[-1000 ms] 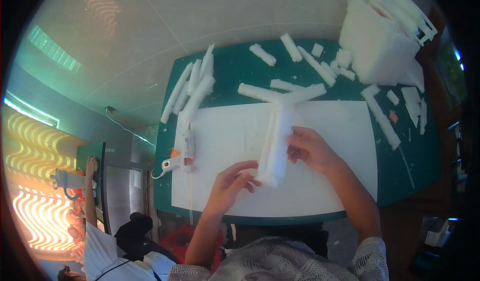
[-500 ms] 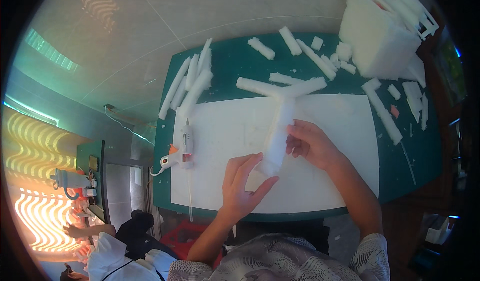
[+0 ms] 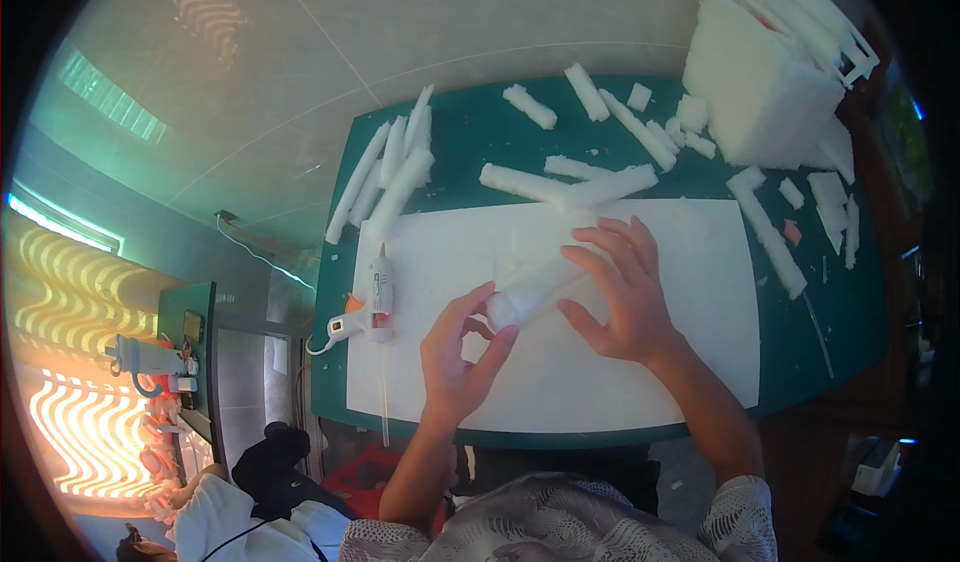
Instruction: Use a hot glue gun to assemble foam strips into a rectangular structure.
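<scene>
A white foam stick (image 3: pixel 535 287) lies slanting over the white board (image 3: pixel 420 392). My left hand (image 3: pixel 458 352) pinches its near end between thumb and fingers. At the stick's far end, my right hand (image 3: pixel 625 297) has its fingers spread, with the fingertips over or beside the foam; I cannot tell whether they touch it. Just beyond, two foam sticks (image 3: pixel 570 192) meet in a wide V at the board's far edge. To the left, a white glue gun (image 3: pixel 375 307) rests on the board with its nozzle pointing away and a clear glue stick trailing from it.
Several foam strips (image 3: pixel 400 177) are piled on the green table (image 3: pixel 470 127) at the far left. Foam offcuts (image 3: pixel 690 112) and a big foam block (image 3: pixel 755 87) occupy the far right. A thin clear stick (image 3: pixel 818 337) lies at the right. Another person (image 3: pixel 250 522) sits at the lower left.
The foam stick has swung from nearly upright to a slant, its far end away from the V. My right hand has opened and spread its fingers; my left hand has shifted slightly left.
</scene>
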{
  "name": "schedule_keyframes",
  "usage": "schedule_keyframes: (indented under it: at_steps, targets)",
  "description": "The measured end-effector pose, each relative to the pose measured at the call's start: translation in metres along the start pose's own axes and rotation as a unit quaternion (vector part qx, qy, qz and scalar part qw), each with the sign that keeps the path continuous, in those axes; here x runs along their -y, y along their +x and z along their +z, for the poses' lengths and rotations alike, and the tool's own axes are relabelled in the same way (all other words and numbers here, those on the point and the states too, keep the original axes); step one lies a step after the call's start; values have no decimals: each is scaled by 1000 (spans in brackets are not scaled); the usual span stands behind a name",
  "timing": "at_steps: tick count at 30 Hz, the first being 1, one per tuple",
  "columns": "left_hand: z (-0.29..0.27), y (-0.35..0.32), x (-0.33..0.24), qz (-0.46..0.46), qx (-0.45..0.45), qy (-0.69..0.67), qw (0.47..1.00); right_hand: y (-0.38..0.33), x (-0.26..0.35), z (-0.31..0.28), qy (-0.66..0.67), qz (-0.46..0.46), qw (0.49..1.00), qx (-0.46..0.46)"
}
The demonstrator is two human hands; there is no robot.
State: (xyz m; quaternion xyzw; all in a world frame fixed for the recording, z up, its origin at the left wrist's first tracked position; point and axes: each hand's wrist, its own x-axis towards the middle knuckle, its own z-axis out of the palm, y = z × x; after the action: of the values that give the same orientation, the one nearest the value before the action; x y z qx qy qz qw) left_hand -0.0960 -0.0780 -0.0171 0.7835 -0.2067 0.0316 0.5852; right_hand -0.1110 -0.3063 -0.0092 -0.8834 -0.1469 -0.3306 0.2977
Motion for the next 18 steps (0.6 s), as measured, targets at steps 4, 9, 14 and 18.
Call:
schedule_keyframes:
  at_steps: [4,9,14,18]
  targets:
    - [-7,2,4,-28,36,-20,999,-5,-2,6,-10,-26,996,83]
    - [-13,4,6,-2,62,-16,998,-7,-3,8,26,-28,992,123]
    - [-32,8,-1,33,37,106,993,-8,-4,6,16,-42,994,95]
    - [-95,-9,20,32,-33,264,963,-5,2,6,3,-47,997,56]
